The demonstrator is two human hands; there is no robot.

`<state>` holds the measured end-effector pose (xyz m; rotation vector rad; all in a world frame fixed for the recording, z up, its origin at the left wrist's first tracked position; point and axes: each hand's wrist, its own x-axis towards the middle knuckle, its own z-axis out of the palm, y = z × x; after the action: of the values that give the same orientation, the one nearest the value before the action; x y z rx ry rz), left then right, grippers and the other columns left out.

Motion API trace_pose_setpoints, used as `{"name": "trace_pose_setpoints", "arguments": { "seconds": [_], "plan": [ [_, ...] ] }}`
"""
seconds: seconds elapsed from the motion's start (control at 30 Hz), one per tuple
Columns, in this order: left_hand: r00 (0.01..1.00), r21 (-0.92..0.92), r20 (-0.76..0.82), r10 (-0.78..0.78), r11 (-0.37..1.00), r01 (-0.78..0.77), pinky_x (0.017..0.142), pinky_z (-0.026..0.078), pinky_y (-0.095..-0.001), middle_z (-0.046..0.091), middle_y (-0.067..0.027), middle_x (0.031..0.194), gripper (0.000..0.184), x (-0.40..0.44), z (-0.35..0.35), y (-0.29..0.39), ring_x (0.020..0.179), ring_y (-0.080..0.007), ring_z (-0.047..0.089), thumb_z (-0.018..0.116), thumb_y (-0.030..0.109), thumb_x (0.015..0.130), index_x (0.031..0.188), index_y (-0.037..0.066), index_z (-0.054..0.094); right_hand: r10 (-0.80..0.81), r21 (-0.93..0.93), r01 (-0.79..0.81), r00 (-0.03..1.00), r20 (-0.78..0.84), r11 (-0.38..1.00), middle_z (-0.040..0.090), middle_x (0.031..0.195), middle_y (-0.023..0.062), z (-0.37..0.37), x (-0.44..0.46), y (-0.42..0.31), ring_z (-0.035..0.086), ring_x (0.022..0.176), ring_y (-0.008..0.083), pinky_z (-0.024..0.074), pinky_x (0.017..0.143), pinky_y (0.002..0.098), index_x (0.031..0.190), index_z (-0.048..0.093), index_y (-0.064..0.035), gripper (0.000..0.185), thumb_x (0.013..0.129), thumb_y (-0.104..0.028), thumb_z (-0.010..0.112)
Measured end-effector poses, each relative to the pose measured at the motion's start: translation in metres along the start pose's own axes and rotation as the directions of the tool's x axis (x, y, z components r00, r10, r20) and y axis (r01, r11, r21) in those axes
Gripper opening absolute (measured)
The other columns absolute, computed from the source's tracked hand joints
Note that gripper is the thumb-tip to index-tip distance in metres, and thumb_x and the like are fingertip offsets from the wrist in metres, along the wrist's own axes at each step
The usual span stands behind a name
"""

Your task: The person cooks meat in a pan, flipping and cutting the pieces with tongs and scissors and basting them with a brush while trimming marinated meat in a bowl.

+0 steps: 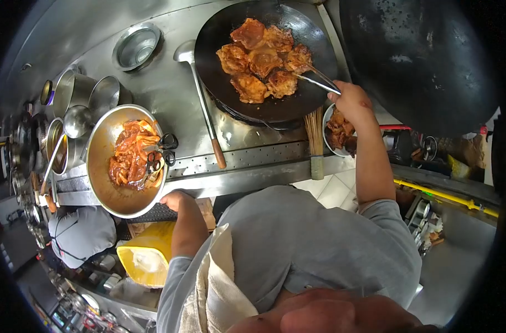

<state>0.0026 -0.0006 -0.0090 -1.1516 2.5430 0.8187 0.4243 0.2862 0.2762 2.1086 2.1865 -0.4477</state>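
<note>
One metal counter [175, 116] spans the upper half of the frame and carries most of the vessels. Two dark woks are present: the first [214, 41], at upper centre, holds food; the second [413, 66] fills the upper right. One wide metal bowl [100, 177], left of centre, contains sauce-coated meat [132, 152], its pieces too overlapped to count, along with black-ringed handles [168, 141] whose tools are partly hidden. One long ladle [204, 102] with a wooden grip lies between wide bowl and first wok; a second ladle [77, 121] rests among the pots at the left. One bamboo brush [315, 139] stands below the wok's right side, just beside one smaller bowl [330, 145] of browned meat. One pair of tongs [325, 84] reaches into the first wok from its right edge. Two hands appear: the right hand [351, 101] has its fingers curled around the tongs; the left hand [176, 200] touches the wide bowl's lower right rim, and whether its fingers pinch the rim cannot be told. Seven browned pieces [264, 61] lie in the first wok, the tongs' tips meeting those at its right.
</note>
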Motion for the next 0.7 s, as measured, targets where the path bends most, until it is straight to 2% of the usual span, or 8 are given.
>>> {"name": "trace_pose_setpoints", "arguments": {
  "seconds": [0.07,0.13,0.27,0.33,0.47,0.57,0.67,0.7],
  "plan": [
    [1.000,-0.005,-0.021,-0.001,1.000,0.001,0.097,0.049,-0.0515,0.068,-0.0298,0.108,0.083,0.000,-0.002,0.002,0.107,-0.0442,0.064,0.016,0.053,0.102,0.101,-0.011,0.070,0.046,0.004,-0.046,0.999,-0.003,0.999,0.069,0.111,0.0188,-0.006,-0.003,-0.003,0.064,0.108,0.0365,0.0481,0.093,0.0452,0.119,0.066,-0.0051,0.035,0.092,-0.027,0.064],
    [1.000,0.004,-0.029,-0.003,1.000,0.003,0.097,0.049,-0.0512,0.068,-0.0297,0.108,0.083,0.015,0.005,-0.002,0.107,-0.0441,0.064,0.016,0.053,0.102,0.101,-0.011,0.070,0.087,0.050,-0.094,0.988,0.131,0.994,0.068,0.114,0.0186,-0.010,-0.003,0.002,0.063,0.109,0.0365,0.0482,0.093,0.0447,0.122,0.065,-0.0069,0.036,0.092,-0.027,0.064],
    [1.000,0.022,-0.011,0.002,1.000,-0.002,0.098,0.049,-0.0509,0.068,-0.0295,0.107,0.084,0.005,0.000,0.000,0.106,-0.0440,0.065,0.016,0.053,0.102,0.101,-0.011,0.070,0.055,0.052,-0.063,0.988,0.142,0.997,0.067,0.117,0.0193,-0.014,-0.016,0.003,0.063,0.112,0.0366,0.0480,0.094,0.0442,0.125,0.063,-0.0066,0.039,0.092,-0.027,0.064],
    [1.000,0.020,0.004,-0.004,1.000,0.004,0.098,0.049,-0.0508,0.068,-0.0296,0.107,0.084,-0.004,-0.006,0.003,0.106,-0.0441,0.065,0.016,0.053,0.102,0.101,-0.011,0.070,0.046,0.033,-0.047,0.999,0.022,0.998,0.067,0.117,0.0199,-0.012,-0.022,0.003,0.063,0.110,0.0375,0.0483,0.093,0.0441,0.128,0.061,-0.0060,0.043,0.092,-0.027,0.064],
    [1.000,-0.009,0.010,-0.023,1.000,0.024,0.098,0.049,-0.0508,0.068,-0.0297,0.107,0.085,-0.006,-0.009,0.006,0.106,-0.0447,0.065,0.015,0.053,0.102,0.100,-0.011,0.070,0.068,0.084,-0.069,0.998,0.008,0.994,0.067,0.119,0.0204,-0.004,-0.021,0.014,0.063,0.112,0.0374,0.0477,0.096,0.0440,0.133,0.058,-0.0057,0.047,0.091,-0.027,0.065],
    [1.000,-0.026,0.008,-0.021,0.999,0.021,0.098,0.048,-0.0507,0.068,-0.0296,0.107,0.085,-0.010,-0.010,0.005,0.107,-0.0444,0.064,0.015,0.053,0.102,0.099,-0.011,0.071,0.091,0.040,-0.089,0.995,-0.044,0.995,0.067,0.117,0.0225,0.003,-0.021,0.019,0.063,0.110,0.0377,0.0494,0.093,0.0428,0.135,0.057,-0.0083,0.054,0.087,-0.028,0.070],
    [0.999,0.001,0.042,-0.022,1.000,0.022,0.099,0.048,-0.0501,0.068,-0.0294,0.108,0.084,-0.001,-0.007,0.002,0.108,-0.0436,0.064,0.015,0.052,0.102,0.101,-0.011,0.070,0.057,0.048,-0.056,0.998,-0.024,0.997,0.065,0.121,0.0225,0.004,-0.022,0.020,0.063,0.111,0.0368,0.0495,0.093,0.0423,0.137,0.055,-0.0093,0.056,0.087,-0.028,0.070],
    [0.999,0.001,0.041,-0.023,1.000,0.022,0.099,0.048,-0.0501,0.068,-0.0294,0.108,0.084,-0.001,-0.007,0.002,0.108,-0.0436,0.064,0.015,0.052,0.102,0.101,-0.011,0.070,-0.006,0.034,0.009,0.998,-0.060,0.999,0.064,0.123,0.0227,0.009,-0.020,0.023,0.063,0.111,0.0366,0.0496,0.093,0.0423,0.138,0.055,-0.0098,0.055,0.088,-0.027,0.069]
  ]
}}
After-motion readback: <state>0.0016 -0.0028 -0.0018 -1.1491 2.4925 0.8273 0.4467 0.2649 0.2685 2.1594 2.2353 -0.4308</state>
